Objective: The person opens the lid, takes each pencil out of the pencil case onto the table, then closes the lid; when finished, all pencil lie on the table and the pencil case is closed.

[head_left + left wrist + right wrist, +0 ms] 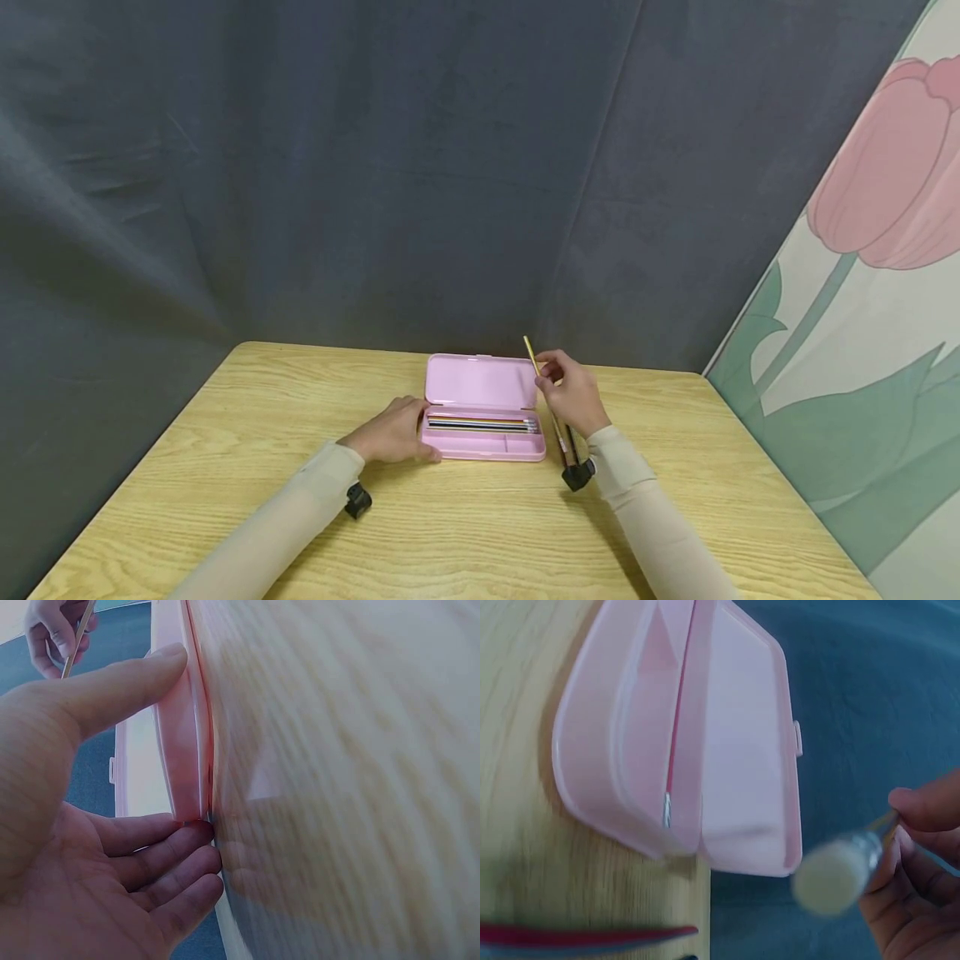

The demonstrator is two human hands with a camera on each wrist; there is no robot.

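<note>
A pink pencil case point(480, 457) stands open on the table, lid tipped back. Several pencils point(480, 424) lie lengthwise inside, eraser ends to the right. My left hand point(393, 431) holds the case by its left end. In the left wrist view the thumb point(142, 679) lies along the pink wall, with the fingers point(176, 859) at the end of the case. Right of the case, my right hand point(573, 396) pinches a gold-coloured pencil point(531, 354) between thumb and fingers, raised and tilted. Its pale eraser end point(829, 877) looms close in the right wrist view.
Beside the case, under my right hand, a red pencil point(585, 936) lies on the wooden table point(465, 533). A small divided section point(522, 443) shows at the case's front right. Behind the table hangs a dark curtain point(420, 183); a tulip-patterned panel point(862, 333) stands at the right.
</note>
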